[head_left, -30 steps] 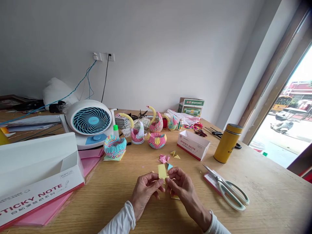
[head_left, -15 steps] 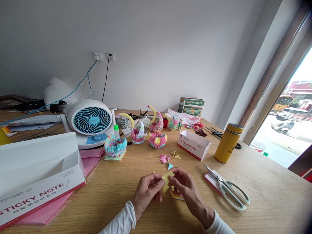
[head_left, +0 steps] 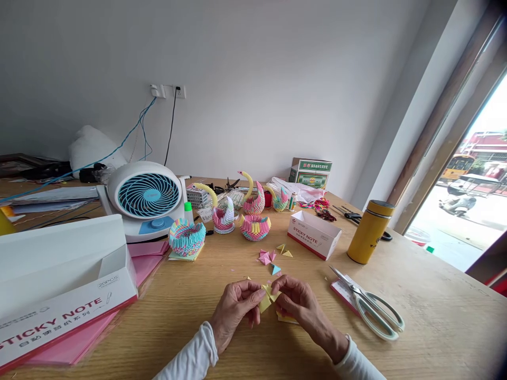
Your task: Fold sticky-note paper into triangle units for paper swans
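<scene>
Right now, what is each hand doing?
Left hand: fingers pinched shut on the yellow paper piece.
Right hand: fingers pinched shut on the same yellow paper piece.

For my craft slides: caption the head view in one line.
Both hands, left hand and right hand, fold yellow paper before paper swans and scissors.

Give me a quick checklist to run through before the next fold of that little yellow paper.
1. Yellow paper pinched by both the left hand and right hand: ok.
2. Crease sharp and even: cannot tell, too small.
3. Spare yellow sheets under the right hand: ok.
4. Scissors lying apart from the hands: ok.
5. Finished folded pieces within easy reach: ok.
</scene>
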The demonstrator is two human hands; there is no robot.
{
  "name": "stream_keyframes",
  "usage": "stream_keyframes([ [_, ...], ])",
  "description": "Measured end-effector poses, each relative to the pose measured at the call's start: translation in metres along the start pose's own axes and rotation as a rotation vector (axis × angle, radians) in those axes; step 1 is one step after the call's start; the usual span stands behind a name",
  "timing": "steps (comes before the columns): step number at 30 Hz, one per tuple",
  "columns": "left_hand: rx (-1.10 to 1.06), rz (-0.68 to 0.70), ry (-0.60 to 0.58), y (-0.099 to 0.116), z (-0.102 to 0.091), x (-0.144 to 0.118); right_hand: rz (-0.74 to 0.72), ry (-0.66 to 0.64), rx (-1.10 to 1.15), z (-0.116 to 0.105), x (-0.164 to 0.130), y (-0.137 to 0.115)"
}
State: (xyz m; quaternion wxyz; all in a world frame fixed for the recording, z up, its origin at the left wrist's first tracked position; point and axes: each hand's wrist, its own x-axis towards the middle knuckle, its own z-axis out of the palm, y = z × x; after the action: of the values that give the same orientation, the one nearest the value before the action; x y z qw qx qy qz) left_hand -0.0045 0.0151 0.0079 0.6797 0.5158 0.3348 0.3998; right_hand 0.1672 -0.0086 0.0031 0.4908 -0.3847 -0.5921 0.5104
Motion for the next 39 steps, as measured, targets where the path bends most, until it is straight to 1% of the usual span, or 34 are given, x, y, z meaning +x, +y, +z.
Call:
stream_keyframes([
  [3, 0.015, 0.013, 0.0, 0.0, 0.0, 0.0, -0.028, -0.007, -0.066, -0.002, -0.002, -0.001],
  [5, 0.067, 0.04, 0.017, -0.002, -0.002, 0.001, -0.037, -0.022, -0.117, -0.003, -0.004, -0.006],
  [7, 0.138, 0.067, 0.032, -0.004, -0.004, 0.002, -0.022, -0.044, -0.123, -0.004, -0.005, -0.012],
  [9, 0.198, 0.09, 0.04, -0.007, -0.005, 0.002, 0.0, -0.036, -0.11, -0.004, -0.006, -0.015],
  [11, 0.238, 0.107, 0.031, -0.009, -0.005, 0.003, 0.013, -0.005, -0.13, -0.004, -0.004, -0.011],
  [13, 0.26, 0.118, 0.016, -0.011, -0.005, 0.003, 0.021, 0.011, -0.167, -0.003, -0.001, -0.001],
  [16, 0.24, 0.088, 0.004, -0.011, -0.003, 0.003, 0.035, 0.038, -0.151, -0.004, 0.003, 0.015],
  [19, 0.141, 0.024, -0.035, -0.009, -0.003, 0.002, 0.054, 0.064, -0.096, -0.006, 0.006, 0.018],
  [21, 0.073, 0.002, -0.058, -0.008, -0.003, 0.002, 0.08, 0.065, -0.045, -0.005, 0.006, 0.014],
  [23, 0.03, -0.007, -0.057, -0.007, -0.004, 0.002, 0.096, 0.066, 0.003, -0.004, 0.005, 0.008],
  [27, -0.002, -0.01, -0.059, -0.007, -0.004, 0.002, 0.116, 0.047, 0.071, 0.0, 0.003, -0.001],
  [31, -0.029, 0.011, -0.076, -0.005, -0.002, 0.002, 0.144, 0.019, 0.142, 0.001, 0.0, -0.004],
  [39, -0.117, 0.018, -0.041, -0.003, 0.002, -0.003, 0.228, -0.008, 0.436, 0.006, -0.002, -0.006],
])
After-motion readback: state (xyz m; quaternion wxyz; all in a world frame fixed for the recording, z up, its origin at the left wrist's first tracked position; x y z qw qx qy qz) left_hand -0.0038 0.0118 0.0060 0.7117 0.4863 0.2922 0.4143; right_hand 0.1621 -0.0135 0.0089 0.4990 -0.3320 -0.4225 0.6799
